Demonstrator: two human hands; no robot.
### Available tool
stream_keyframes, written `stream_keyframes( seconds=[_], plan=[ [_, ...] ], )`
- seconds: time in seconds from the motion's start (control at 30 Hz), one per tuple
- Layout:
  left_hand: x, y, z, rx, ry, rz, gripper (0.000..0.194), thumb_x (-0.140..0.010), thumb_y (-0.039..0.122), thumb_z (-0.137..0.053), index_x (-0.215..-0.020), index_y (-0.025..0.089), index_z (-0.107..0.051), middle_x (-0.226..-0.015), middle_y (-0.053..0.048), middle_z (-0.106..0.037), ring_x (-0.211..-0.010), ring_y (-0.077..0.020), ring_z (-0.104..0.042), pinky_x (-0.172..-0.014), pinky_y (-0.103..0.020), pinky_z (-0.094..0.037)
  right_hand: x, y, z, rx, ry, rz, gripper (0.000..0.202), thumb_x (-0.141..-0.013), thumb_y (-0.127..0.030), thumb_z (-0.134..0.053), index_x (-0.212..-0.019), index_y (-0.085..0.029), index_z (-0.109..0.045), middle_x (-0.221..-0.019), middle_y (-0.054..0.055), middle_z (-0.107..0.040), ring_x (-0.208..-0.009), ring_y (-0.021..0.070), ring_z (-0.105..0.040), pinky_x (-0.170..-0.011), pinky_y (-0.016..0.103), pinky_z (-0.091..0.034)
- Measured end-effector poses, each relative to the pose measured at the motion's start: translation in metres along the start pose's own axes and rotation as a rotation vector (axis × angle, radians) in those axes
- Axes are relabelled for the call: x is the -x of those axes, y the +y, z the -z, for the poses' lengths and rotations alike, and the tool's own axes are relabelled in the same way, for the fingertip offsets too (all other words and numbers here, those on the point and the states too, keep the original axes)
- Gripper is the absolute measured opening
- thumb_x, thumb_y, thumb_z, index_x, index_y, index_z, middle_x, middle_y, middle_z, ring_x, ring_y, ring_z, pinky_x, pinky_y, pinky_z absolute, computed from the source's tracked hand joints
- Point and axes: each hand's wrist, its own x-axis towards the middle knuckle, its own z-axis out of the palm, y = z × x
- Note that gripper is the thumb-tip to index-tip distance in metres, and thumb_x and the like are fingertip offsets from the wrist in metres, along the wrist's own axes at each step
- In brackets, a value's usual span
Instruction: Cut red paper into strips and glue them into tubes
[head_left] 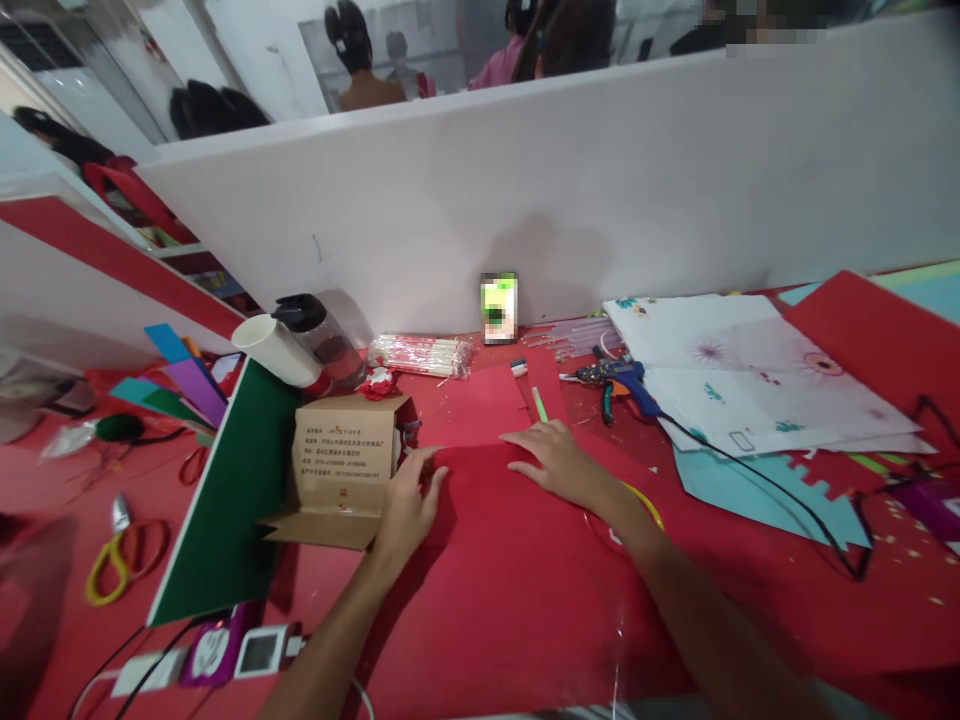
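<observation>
A red sheet lies flat on the red tabletop in front of me. My left hand is at the sheet's far left part, thumb and fingers apart, beside an open brown cardboard box. Across from it, my right hand rests on the sheet near its far edge with fingers spread. Just beyond the right fingers is a slim green-and-white stick, perhaps a pen. Smaller red pieces lie past the sheet's far edge. Neither hand grips anything that I can see.
A blue glue gun with a black cord lies to the right, near patterned white paper. Behind stand a phone, wrapped sticks, a paper cup and a bottle. A green board and yellow-handled scissors are left.
</observation>
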Motion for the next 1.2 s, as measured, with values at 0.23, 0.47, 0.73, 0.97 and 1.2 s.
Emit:
stream_keyframes(
  seconds=[0.23, 0.47, 0.73, 0.97, 1.2],
  plan=[
    [-0.006, 0.015, -0.001, 0.442, 0.202, 0.118, 0.033, -0.09, 0.051, -0.068, -0.104, 0.02, -0.065, -0.095, -0.002, -0.068, -0.087, -0.0158, -0.063, -0.081, -0.025, -0.05, 0.008, 0.009, 0.03, -0.881, 0.0, -0.154, 0.062, -0.079, -0.04, -0.083, -0.136, -0.025, -0.062, -0.125, 0.009, -0.072, -0.113, 0.0254, -0.068, -0.092, 0.038, -0.055],
    [-0.018, 0.037, -0.006, 0.76, 0.198, 0.22, 0.04, -0.079, 0.054, -0.079, -0.092, 0.021, -0.061, -0.085, 0.003, -0.062, -0.075, -0.0112, -0.059, -0.075, -0.022, -0.05, 0.001, 0.006, 0.01, -1.525, 0.16, -0.257, 0.062, -0.067, -0.038, -0.093, -0.118, -0.026, -0.06, -0.085, -0.003, -0.071, -0.072, 0.0135, -0.069, -0.072, 0.026, -0.056],
    [-0.032, 0.082, -0.024, 0.903, -0.198, 0.243, 0.042, -0.068, 0.046, -0.091, -0.083, 0.019, -0.063, -0.076, 0.004, -0.059, -0.066, -0.008, -0.053, -0.063, -0.018, -0.043, -0.008, -0.023, -0.002, -1.531, 0.38, -0.218, 0.062, -0.066, -0.052, -0.09, -0.115, -0.03, -0.059, -0.1, 0.0, -0.072, -0.08, 0.0166, -0.069, -0.071, 0.026, -0.056],
    [-0.048, 0.084, -0.058, 0.771, -0.113, 0.22, 0.044, -0.071, 0.052, -0.086, -0.085, 0.02, -0.06, -0.075, 0.005, -0.056, -0.065, -0.0092, -0.049, -0.063, -0.02, -0.04, -0.009, -0.036, -0.01, -1.468, 0.443, -0.273, 0.064, -0.073, -0.076, -0.072, -0.114, -0.026, -0.069, -0.103, 0.007, -0.079, -0.104, 0.0319, -0.072, -0.082, 0.04, -0.059],
    [-0.054, 0.068, -0.06, 0.621, 0.124, 0.121, 0.038, -0.08, 0.051, -0.078, -0.081, 0.02, -0.056, -0.075, 0.005, -0.05, -0.067, -0.0102, -0.042, -0.063, -0.021, -0.037, -0.005, -0.026, -0.011, -1.489, 0.279, -0.265, 0.081, -0.088, -0.088, -0.037, -0.131, -0.025, -0.066, -0.112, 0.009, -0.079, -0.119, 0.0299, -0.069, -0.096, 0.046, -0.057]
  ],
)
